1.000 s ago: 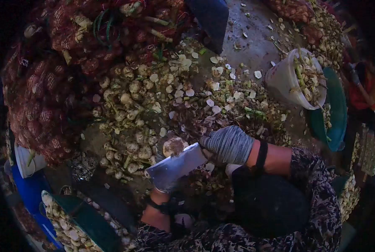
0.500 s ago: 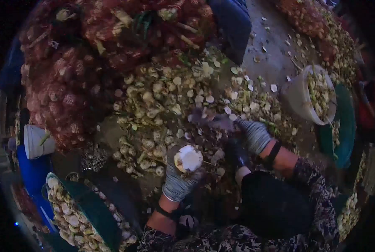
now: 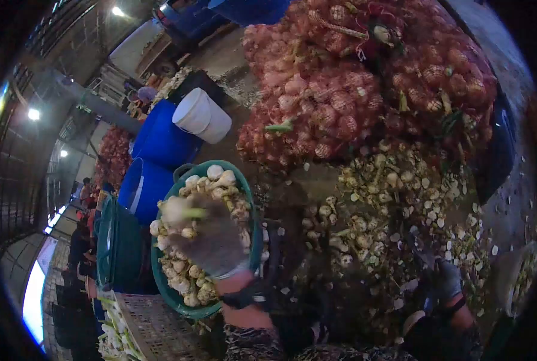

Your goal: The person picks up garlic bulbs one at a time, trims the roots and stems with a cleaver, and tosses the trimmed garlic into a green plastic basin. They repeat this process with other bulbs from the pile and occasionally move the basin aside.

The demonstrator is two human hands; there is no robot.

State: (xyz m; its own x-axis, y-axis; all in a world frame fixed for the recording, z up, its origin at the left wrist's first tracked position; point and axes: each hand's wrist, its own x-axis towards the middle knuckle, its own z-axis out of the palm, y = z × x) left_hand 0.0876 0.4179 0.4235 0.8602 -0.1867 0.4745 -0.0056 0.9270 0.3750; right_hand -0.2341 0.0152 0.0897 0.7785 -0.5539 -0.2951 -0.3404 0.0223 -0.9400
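Observation:
My left hand (image 3: 211, 237), gloved and blurred by motion, is over a green tub (image 3: 257, 240) filled with garlic bulbs (image 3: 187, 286). At its fingertips is a blurred pale garlic bulb (image 3: 178, 210) with a short greenish stem. To the right, my right hand (image 3: 447, 281), in a grey glove, is low over the littered floor. Its fingers are closed around something dark that I cannot make out. Loose garlic bulbs (image 3: 359, 231) and cut pieces lie on the floor between and beyond my hands.
Red net sacks of garlic (image 3: 329, 102) are piled ahead. A white bucket (image 3: 202, 117) and blue tubs (image 3: 163, 141) stand beyond the green tub. Another green container (image 3: 115, 240) and a woven surface (image 3: 160, 322) are at left. People (image 3: 86, 192) show in the far left background.
The view has swung left. My left hand has moved from above the floor litter to over the green tub, with a bulb at its fingers. My right hand remains low over the floor.

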